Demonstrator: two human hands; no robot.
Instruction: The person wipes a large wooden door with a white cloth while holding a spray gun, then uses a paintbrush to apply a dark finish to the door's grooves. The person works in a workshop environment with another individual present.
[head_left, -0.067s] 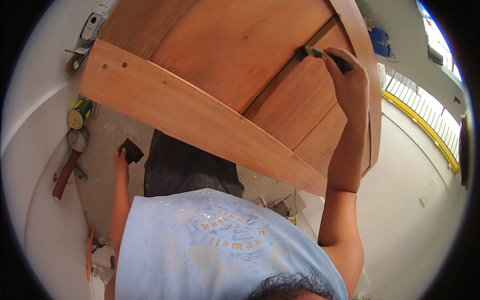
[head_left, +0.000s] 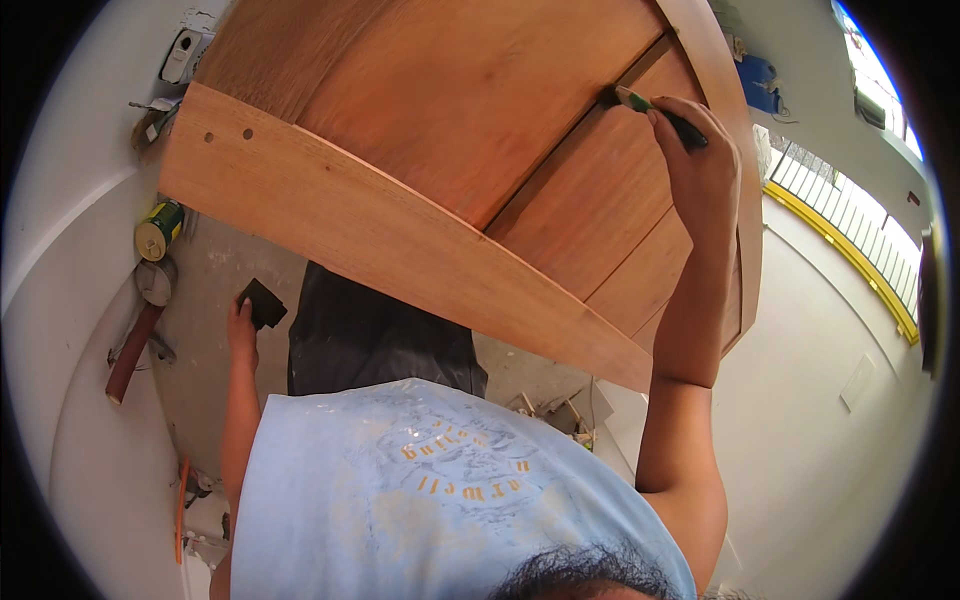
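My right hand [head_left: 706, 170] is closed round the green and black handle of a paintbrush [head_left: 640, 102]. Its dark bristles touch the upper part of a dark recessed strip [head_left: 545, 165] that runs across a reddish-brown wooden panel [head_left: 430, 120]. A lighter board [head_left: 350, 205] with two round holes at its left end borders the panel on my side. Low on the left, my left hand [head_left: 242, 325] grips a flat, black, squarish piece [head_left: 262, 303]; what it is made of does not show.
A green can [head_left: 160, 230] and a brown-handled tool [head_left: 136, 350] lie by the left wall. A curved wooden rim [head_left: 735, 150] edges the panel on the right. Beyond are a blue container [head_left: 762, 85] and a yellow-framed barred window [head_left: 845, 255]. Scraps [head_left: 560, 410] lie on the floor behind.
My right hand and the paintbrush have shifted very slightly to the right along the dark strip. My left hand stays in place with the black piece.
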